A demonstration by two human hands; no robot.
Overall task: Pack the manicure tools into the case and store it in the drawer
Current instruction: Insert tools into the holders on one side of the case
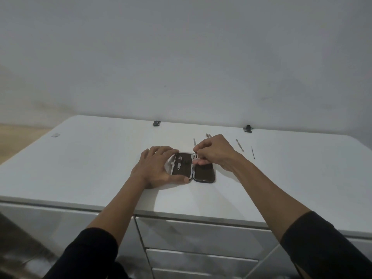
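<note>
A small dark manicure case point(203, 174) lies open flat on the white dresser top point(100, 158), its two halves side by side. A nail clipper point(179, 163) sits in the left half. My left hand point(155, 168) grips the left half, fingers along its far edge and thumb at its near edge. My right hand point(213, 152) is over the top of the right half, pinching small scissors point(195, 156) by their loops. Thin metal tools lie loose behind: one point(194, 141) beyond the case, another point(240, 145) and a third point(252, 153) to the right.
Two small dark objects point(156, 123) point(248, 128) sit at the back edge by the wall. Another tool's tip point(208, 135) pokes out behind my right hand. White drawers point(201, 234) run below the front edge. Wooden floor shows at far left.
</note>
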